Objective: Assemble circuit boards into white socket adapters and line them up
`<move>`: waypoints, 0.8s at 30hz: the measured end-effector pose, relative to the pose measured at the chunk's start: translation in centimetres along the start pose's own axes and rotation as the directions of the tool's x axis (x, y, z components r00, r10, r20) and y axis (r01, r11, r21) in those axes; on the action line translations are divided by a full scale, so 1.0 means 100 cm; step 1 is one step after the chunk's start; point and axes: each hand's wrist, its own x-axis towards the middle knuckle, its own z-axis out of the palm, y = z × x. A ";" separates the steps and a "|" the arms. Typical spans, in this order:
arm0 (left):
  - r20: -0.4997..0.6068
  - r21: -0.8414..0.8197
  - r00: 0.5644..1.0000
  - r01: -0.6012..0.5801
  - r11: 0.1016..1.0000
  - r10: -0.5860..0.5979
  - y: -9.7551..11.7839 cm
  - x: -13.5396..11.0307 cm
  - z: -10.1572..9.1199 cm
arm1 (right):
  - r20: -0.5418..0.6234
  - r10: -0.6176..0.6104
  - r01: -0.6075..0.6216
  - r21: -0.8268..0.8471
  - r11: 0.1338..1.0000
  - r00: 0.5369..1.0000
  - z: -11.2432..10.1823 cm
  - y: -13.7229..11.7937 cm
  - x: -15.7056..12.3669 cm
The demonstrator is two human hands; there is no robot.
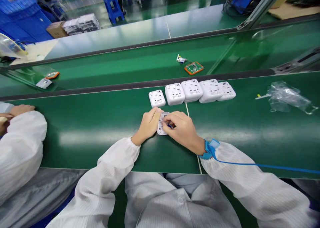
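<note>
An open white plastic casing point(162, 129) lies on the green bench right in front of me. My left hand point(149, 123) grips its left edge, thumb and fingers closed along the side. Over its right side, my right hand point(183, 129) is closed in a pinch, the fingertips working inside the casing. A small dark and reddish part point(171, 124) shows under those fingers, too covered to name. Just beyond my hands stand several white box-shaped units, among them a single one point(157, 98) at the left and a thicker one point(175, 93) beside it.
A clear plastic bag point(287, 96) lies at the right. On the sunken conveyor belt beyond sits an orange-edged circuit board point(194, 68). A co-worker's sleeve point(22, 144) is at the left. The blue wrist strap point(209, 149) on my right wrist trails a cord point(262, 166) rightward.
</note>
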 end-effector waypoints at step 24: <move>0.005 -0.007 0.999 -0.049 0.999 0.049 -0.002 0.001 -0.004 | 0.174 -0.252 0.239 0.092 0.967 0.952 -0.003 0.005 0.009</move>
